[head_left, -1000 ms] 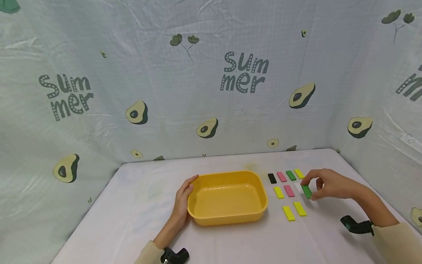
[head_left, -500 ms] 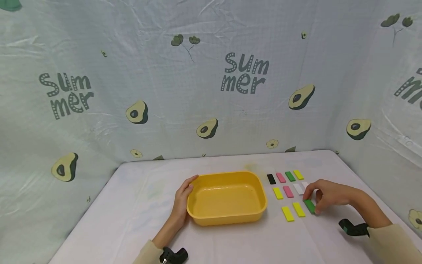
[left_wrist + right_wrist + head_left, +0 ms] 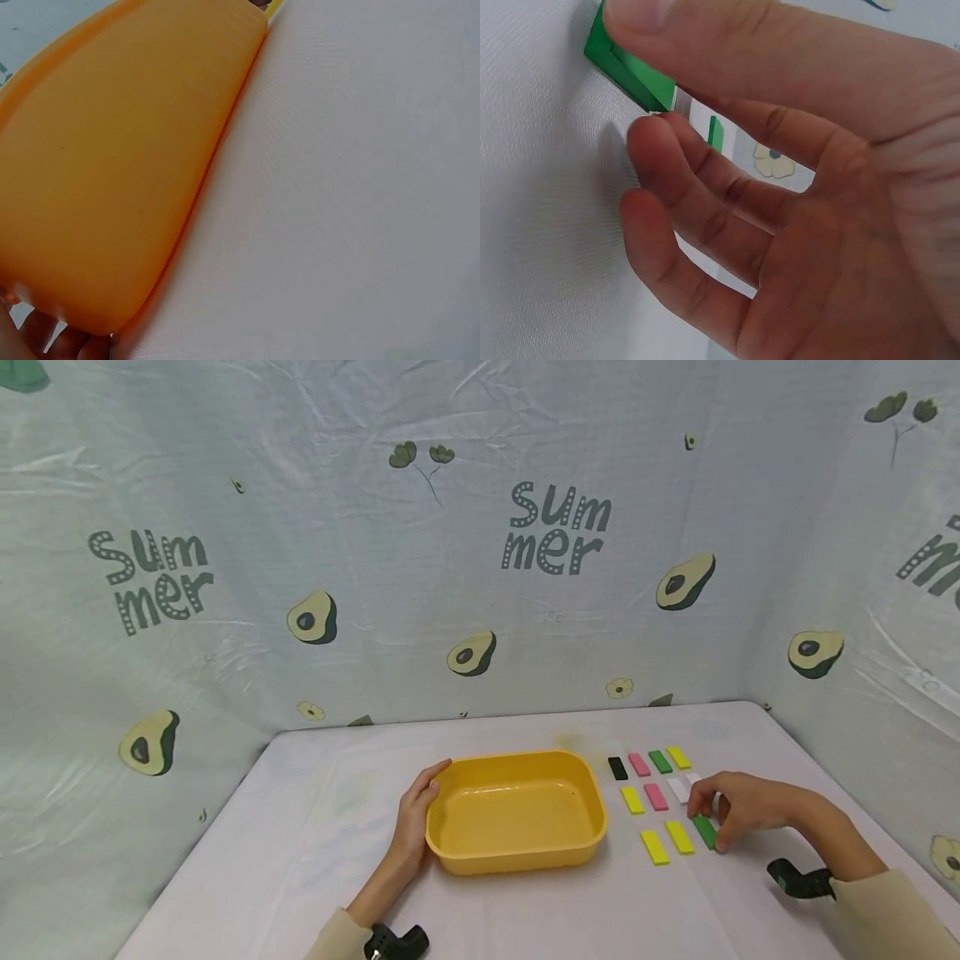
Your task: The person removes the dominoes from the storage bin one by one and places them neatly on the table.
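A yellow rectangular basin (image 3: 517, 867) stands on the table, and my left hand (image 3: 411, 822) holds its left end, thumb by the rim. In the left wrist view the basin's long outer wall (image 3: 120, 165) fills the left side, with curled fingers (image 3: 67, 341) at its lower end. My right hand (image 3: 757, 810) pinches a green block (image 3: 704, 832) lengthwise between thumb and fingers. This block lies at the table surface, right of a yellow block (image 3: 680, 837) in the nearest row. In the right wrist view the thumb covers part of the green block (image 3: 634, 71).
Flat blocks lie in rows right of the basin: a black one (image 3: 617, 768), pink ones (image 3: 656, 797), another green one (image 3: 660, 762), several yellow ones (image 3: 655, 847). White blocks (image 3: 678, 790) sit beside my right fingers, partly hidden. A printed curtain (image 3: 375, 568) surrounds the white-covered table.
My right hand has brought the green block nearer and down to the row's right end, uncovering the white blocks. During the last half second it has hardly moved. My left hand stays on the basin.
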Available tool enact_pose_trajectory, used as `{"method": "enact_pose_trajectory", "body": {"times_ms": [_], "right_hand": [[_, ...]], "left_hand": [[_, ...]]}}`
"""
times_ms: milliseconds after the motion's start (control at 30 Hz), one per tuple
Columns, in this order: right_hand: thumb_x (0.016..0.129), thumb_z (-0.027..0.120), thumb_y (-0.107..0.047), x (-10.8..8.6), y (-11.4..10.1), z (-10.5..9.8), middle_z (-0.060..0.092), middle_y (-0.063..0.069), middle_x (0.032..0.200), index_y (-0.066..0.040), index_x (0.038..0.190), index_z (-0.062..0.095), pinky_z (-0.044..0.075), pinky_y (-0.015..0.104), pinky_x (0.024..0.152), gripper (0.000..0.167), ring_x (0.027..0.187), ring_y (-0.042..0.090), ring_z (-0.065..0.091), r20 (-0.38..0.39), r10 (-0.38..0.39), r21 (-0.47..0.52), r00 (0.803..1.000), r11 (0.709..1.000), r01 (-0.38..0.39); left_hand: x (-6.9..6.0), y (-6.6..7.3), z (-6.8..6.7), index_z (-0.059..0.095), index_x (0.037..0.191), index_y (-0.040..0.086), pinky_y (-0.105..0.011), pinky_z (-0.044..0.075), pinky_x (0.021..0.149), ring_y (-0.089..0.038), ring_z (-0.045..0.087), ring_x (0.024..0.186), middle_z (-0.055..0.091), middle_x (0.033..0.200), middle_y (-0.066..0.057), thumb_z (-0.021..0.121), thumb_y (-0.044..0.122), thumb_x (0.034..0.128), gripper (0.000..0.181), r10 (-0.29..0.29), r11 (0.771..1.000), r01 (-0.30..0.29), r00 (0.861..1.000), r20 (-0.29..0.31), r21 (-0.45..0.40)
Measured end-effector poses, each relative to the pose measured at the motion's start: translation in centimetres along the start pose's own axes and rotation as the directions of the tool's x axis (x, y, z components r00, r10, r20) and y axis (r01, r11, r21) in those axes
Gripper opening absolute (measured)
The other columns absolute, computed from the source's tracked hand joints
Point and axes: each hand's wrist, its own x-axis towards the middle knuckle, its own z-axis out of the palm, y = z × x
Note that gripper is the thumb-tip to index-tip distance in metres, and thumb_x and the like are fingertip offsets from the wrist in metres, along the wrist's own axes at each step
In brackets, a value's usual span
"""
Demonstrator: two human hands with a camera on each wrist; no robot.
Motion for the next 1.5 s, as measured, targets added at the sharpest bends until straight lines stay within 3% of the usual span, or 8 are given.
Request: {"method": "enact_pose_trajectory", "body": {"times_ms": [267,567,867,1200,1500], "right_hand": [[0.072,0.089,-0.006,0.00,-0.02,-0.04,0.056,0.007,0.096,-0.009,0.105,0.067,0.047,0.027,0.068,0.039,0.085,0.024,0.053,-0.004,-0.020,0.001,1.000,1.000,0.020],[0.074,0.088,-0.006,-0.13,0.11,0.02,0.055,0.007,0.096,-0.007,0.107,0.066,0.044,0.026,0.066,0.040,0.085,0.023,0.052,0.014,-0.035,0.025,0.999,0.999,0.035],[0.073,0.088,-0.006,-0.09,-0.34,0.13,0.056,0.007,0.097,-0.009,0.104,0.066,0.045,0.033,0.072,0.038,0.090,0.024,0.052,-0.015,0.022,-0.015,1.000,1.000,-0.023],[0.075,0.088,-0.007,-0.24,-0.22,0.02,0.056,0.006,0.096,-0.011,0.105,0.067,0.044,0.030,0.066,0.037,0.086,0.023,0.052,-0.021,0.035,-0.024,0.999,0.999,-0.036],[0.075,0.087,-0.009,-0.22,0.18,0.23,0.056,0.006,0.096,-0.011,0.105,0.066,0.046,0.029,0.064,0.037,0.084,0.022,0.052,-0.014,0.048,-0.007,0.999,0.999,-0.048]], "left_hand": [[-0.02,-0.06,-0.13,0.051,0.152,0.008,-0.016,0.040,0.110,-0.030,0.045,0.146,0.046,0.161,-0.012,0.035,0.019,0.1106,0.045,0.008,1.000,-0.008,1.000,-0.001,0.010],[-0.05,-0.12,0.06,0.052,0.151,0.009,-0.011,0.041,0.105,-0.029,0.047,0.144,0.047,0.160,-0.012,0.035,0.020,0.1106,0.045,0.014,1.000,-0.014,1.000,-0.001,0.019],[-0.22,-0.15,0.02,0.052,0.151,0.008,-0.009,0.039,0.105,-0.030,0.045,0.145,0.046,0.160,-0.013,0.034,0.021,0.1112,0.045,0.023,0.999,-0.022,1.000,-0.009,0.045],[-0.16,-0.17,0.23,0.052,0.150,0.008,-0.009,0.042,0.103,-0.023,0.049,0.140,0.046,0.159,-0.013,0.035,0.020,0.1108,0.045,0.035,0.999,-0.035,0.999,0.002,0.021],[0.05,-0.43,0.30,0.051,0.151,0.010,-0.008,0.041,0.102,-0.031,0.045,0.145,0.045,0.161,-0.011,0.034,0.020,0.1111,0.045,0.001,1.000,-0.001,1.000,0.009,-0.003]]}}
